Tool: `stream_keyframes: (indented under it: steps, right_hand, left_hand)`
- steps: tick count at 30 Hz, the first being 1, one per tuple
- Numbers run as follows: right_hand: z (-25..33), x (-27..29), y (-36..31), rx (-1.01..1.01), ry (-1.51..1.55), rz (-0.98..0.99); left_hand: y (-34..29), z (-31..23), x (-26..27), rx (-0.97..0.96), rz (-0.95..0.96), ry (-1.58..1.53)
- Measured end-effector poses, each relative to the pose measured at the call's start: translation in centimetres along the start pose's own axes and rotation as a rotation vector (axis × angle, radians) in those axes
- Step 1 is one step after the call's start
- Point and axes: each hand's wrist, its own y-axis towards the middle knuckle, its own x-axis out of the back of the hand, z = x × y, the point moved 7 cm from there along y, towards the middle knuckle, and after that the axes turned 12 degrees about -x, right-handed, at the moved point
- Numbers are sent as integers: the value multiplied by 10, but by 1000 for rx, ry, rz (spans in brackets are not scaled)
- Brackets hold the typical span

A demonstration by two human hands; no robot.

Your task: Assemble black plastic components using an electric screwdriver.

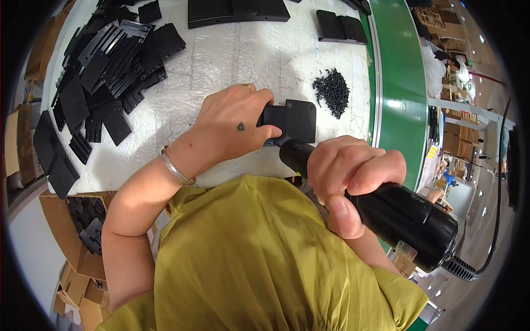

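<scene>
My left hand (pixel 229 121) grips the left end of a small black plastic part (pixel 300 120) on the white padded work surface, thumb at its near side and fingers at its far side. Wrapped in my right hand (pixel 350 179) is a black corded electric screwdriver (pixel 406 220). Its nose points toward the part's near edge, close to my left thumb; whether the tip touches is hidden. A little pile of black screws (pixel 333 92) lies just beyond the part, to the right.
At the left, flat black plastic pieces (pixel 110 71) are heaped on the padded surface (pixel 232 60). Assembled-looking black parts (pixel 237 12) lie along the far side, another (pixel 341 27) at far right. A green strip (pixel 398 83) borders the right; cardboard boxes (pixel 74 237) stand lower left.
</scene>
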Motion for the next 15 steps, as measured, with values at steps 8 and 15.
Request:
stream_keyframes:
  steps: [8,15]
  right_hand:
    - [-3,5,-2,0,153,-106]
    - [18,42,-35,22,76,-773]
  left_hand:
    - [3,0,9,16,-7,2]
    - [-16,5,35,132,-596,-931]
